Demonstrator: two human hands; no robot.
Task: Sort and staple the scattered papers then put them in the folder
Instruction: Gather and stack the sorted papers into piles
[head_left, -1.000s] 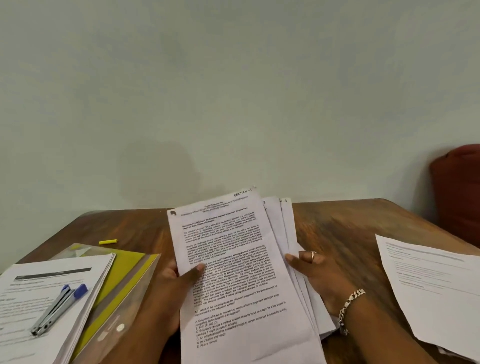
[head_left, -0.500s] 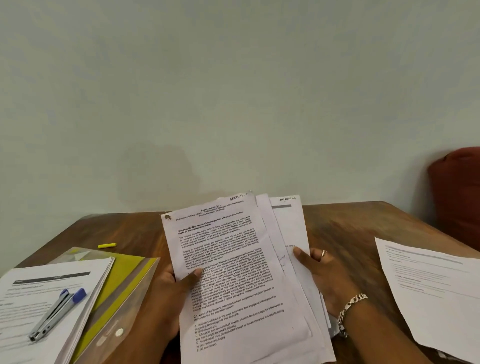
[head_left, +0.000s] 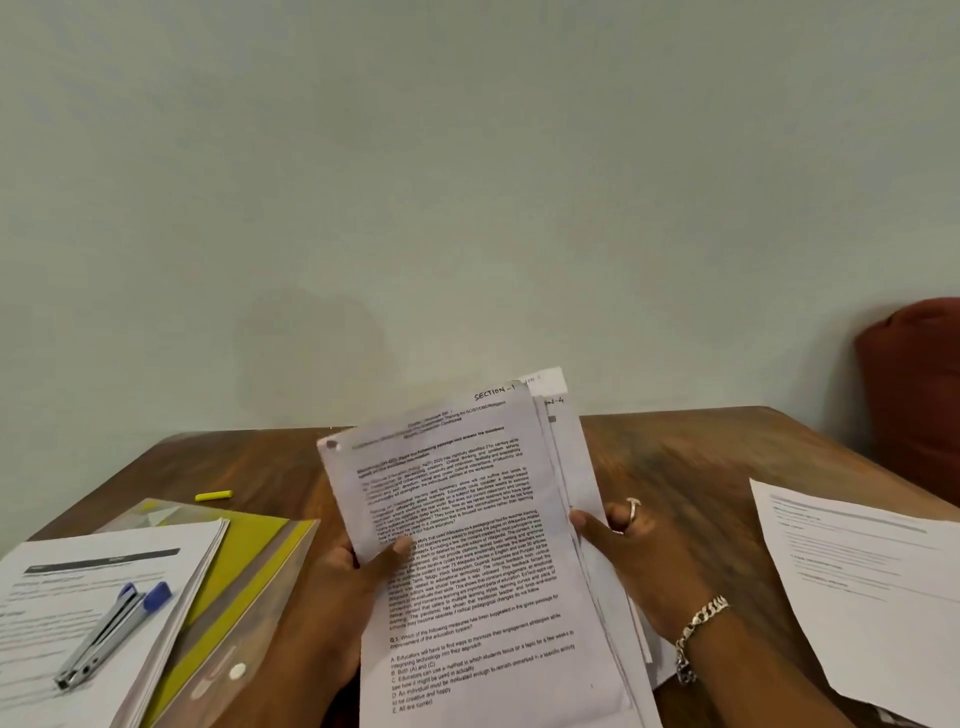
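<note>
Above the counter (head_left: 675, 467), both hands are holding the sheaf of papers (head_left: 467, 545) upright. Left hand (head_left: 353, 587) is pinching its left edge, thumb on the print; right hand (head_left: 639, 561) is gripping the right edge. The back sheets, fanned out a moment ago, are closing up, so squaring looks nearly done. Stapler (head_left: 109, 634) is lying idle on the left stack, over the folder (head_left: 244, 582).

A small yellow cap-like piece (head_left: 213, 495) lies near the far left edge of the brown wooden counter (head_left: 675, 467), a dark red cushioned object (head_left: 914, 395) stands past its far right corner, and a pale green wall (head_left: 467, 182) rises behind.
</note>
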